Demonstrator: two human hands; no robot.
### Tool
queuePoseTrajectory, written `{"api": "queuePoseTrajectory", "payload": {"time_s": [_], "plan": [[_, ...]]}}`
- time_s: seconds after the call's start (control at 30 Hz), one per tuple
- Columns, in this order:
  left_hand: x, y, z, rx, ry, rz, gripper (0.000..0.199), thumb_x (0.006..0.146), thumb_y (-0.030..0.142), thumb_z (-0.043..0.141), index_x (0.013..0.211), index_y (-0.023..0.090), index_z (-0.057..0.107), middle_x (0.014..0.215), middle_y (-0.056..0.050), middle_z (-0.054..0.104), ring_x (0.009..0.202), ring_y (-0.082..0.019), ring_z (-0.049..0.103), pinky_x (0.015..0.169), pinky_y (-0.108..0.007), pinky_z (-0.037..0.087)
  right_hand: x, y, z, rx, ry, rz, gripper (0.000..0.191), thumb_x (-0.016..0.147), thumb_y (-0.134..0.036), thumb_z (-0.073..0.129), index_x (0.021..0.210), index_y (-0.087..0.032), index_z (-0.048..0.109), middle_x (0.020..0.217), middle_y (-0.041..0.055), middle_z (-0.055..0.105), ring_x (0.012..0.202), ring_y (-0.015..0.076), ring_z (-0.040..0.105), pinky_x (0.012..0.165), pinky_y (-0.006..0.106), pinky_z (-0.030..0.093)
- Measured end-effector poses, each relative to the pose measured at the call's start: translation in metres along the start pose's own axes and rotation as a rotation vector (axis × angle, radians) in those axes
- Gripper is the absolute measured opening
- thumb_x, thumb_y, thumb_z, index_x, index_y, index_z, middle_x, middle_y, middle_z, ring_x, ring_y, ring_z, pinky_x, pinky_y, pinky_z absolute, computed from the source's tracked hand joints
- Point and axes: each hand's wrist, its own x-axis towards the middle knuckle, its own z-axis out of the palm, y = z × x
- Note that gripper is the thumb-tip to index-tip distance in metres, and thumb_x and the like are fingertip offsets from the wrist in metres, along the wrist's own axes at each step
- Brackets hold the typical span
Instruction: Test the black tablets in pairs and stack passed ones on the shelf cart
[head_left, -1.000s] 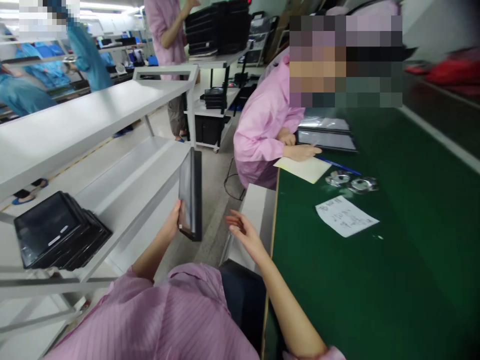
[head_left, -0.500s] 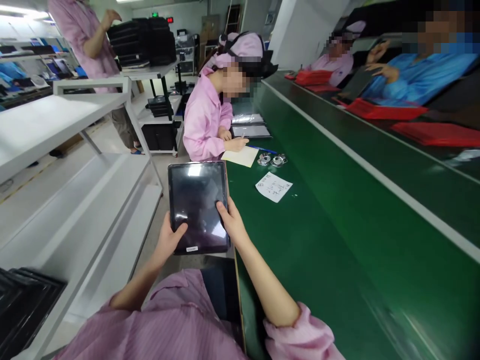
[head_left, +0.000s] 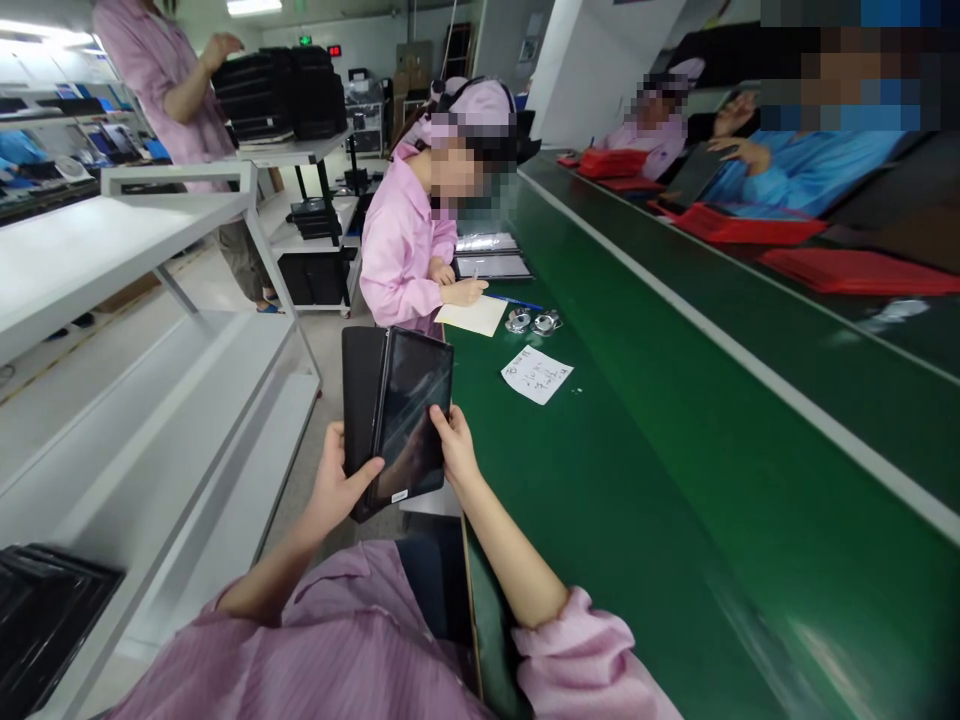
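Between my two hands is a dark tablet [head_left: 416,410] with a glossy black screen and a small white label at its lower edge. It is turned at an angle. A flat matte black panel [head_left: 361,400] shows along its left side; whether this is a cover or a second piece I cannot tell. My left hand [head_left: 337,485] grips the lower left, thumb over the screen's edge and fingers behind. On the right edge, my right hand [head_left: 457,445] has its thumb on the glass, its other fingers partly hidden.
A green worktop [head_left: 585,480] runs along my right, bearing a handwritten paper slip [head_left: 537,375] and two shiny metal pieces [head_left: 532,322]. A person in pink [head_left: 401,250] writes ahead. White shelving [head_left: 180,420] stands left, with black trays [head_left: 52,610] low down. Red trays [head_left: 742,222] lie across the line.
The tablet has turned from facing me to an angled pose, and the black panel now shows at its left. Both hands keep their hold. The view has shifted slightly.
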Motion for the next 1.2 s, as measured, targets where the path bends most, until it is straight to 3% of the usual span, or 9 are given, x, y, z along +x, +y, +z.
{"api": "queuePoseTrajectory", "payload": {"time_s": [0.17,0.4,0.6,0.73,0.9,1.03,1.13,1.2], "plan": [[-0.005,0.000,0.000,0.029,-0.025,0.035,0.042,0.082,0.031,0.074,0.107,0.021,0.041,0.098,-0.001,0.057,0.091,-0.017,0.060,0.082,-0.028,0.048,0.001,-0.001,-0.003,-0.068,-0.015,-0.094,0.049,0.070,-0.060,0.077,0.077,-0.024,0.044,0.072,-0.0051,0.052,0.072,0.0154,0.052,0.070,0.028,0.045],[-0.023,-0.004,0.002,0.151,-0.031,0.094,0.042,0.080,0.031,0.072,0.106,0.020,0.041,0.098,-0.004,0.059,0.092,-0.020,0.063,0.082,-0.031,0.050,0.002,-0.006,-0.008,-0.182,-0.094,-0.254,0.046,0.079,-0.066,0.064,0.086,-0.025,0.045,0.081,-0.0022,0.050,0.079,0.0178,0.052,0.076,0.030,0.047],[-0.017,0.008,-0.006,0.265,-0.139,0.054,0.066,0.084,0.023,0.062,0.140,0.016,0.027,0.133,-0.015,0.053,0.124,-0.027,0.054,0.106,-0.042,0.042,-0.004,0.000,-0.011,-0.396,-0.134,-0.291,0.042,0.086,-0.065,0.057,0.092,-0.025,0.045,0.084,-0.0009,0.049,0.083,0.0198,0.052,0.083,0.036,0.047],[-0.010,0.007,-0.011,0.235,-0.166,0.029,0.072,0.082,0.024,0.064,0.143,0.016,0.027,0.140,-0.016,0.051,0.129,-0.029,0.052,0.108,-0.043,0.043,-0.012,0.013,-0.005,-0.531,-0.099,-0.310,0.045,0.086,-0.064,0.056,0.103,-0.024,0.042,0.097,0.0021,0.052,0.094,0.0215,0.056,0.093,0.041,0.046],[-0.011,-0.023,-0.012,0.025,-0.005,-0.025,0.060,0.082,0.036,0.072,0.133,0.017,0.046,0.130,-0.012,0.061,0.123,-0.028,0.057,0.107,-0.042,0.045,-0.020,0.022,0.006,-0.602,-0.145,-0.289,0.071,0.085,-0.063,0.057,0.131,-0.019,0.024,0.117,0.0148,0.057,0.108,0.0269,0.061,0.102,0.049,0.044],[-0.016,-0.065,-0.012,-0.273,0.170,-0.282,0.062,0.073,0.048,0.079,0.122,0.017,0.056,0.117,-0.011,0.068,0.102,-0.027,0.067,0.092,-0.039,0.054,-0.016,0.043,-0.002,-0.696,-0.051,-0.039,0.095,0.072,-0.076,0.060,0.136,-0.014,0.027,0.123,0.0207,0.057,0.114,0.0324,0.061,0.102,0.047,0.046],[-0.013,-0.098,-0.025,-0.245,0.240,-0.456,0.066,0.065,0.056,0.082,0.112,0.013,0.063,0.105,-0.013,0.071,0.091,-0.028,0.069,0.081,-0.039,0.056,-0.015,0.065,-0.007,-0.784,-0.103,0.095,0.105,0.067,-0.080,0.060,0.142,-0.013,0.029,0.126,0.0191,0.059,0.115,0.0341,0.061,0.103,0.046,0.047],[-0.010,-0.111,-0.041,-0.180,0.249,-0.507,0.061,0.065,0.057,0.082,0.102,0.010,0.069,0.098,-0.014,0.073,0.090,-0.030,0.070,0.080,-0.039,0.056,-0.019,0.076,-0.005,-0.848,-0.208,0.042,0.104,0.070,-0.077,0.061,0.146,-0.013,0.029,0.132,0.0200,0.057,0.121,0.0358,0.057,0.107,0.049,0.044]]}}
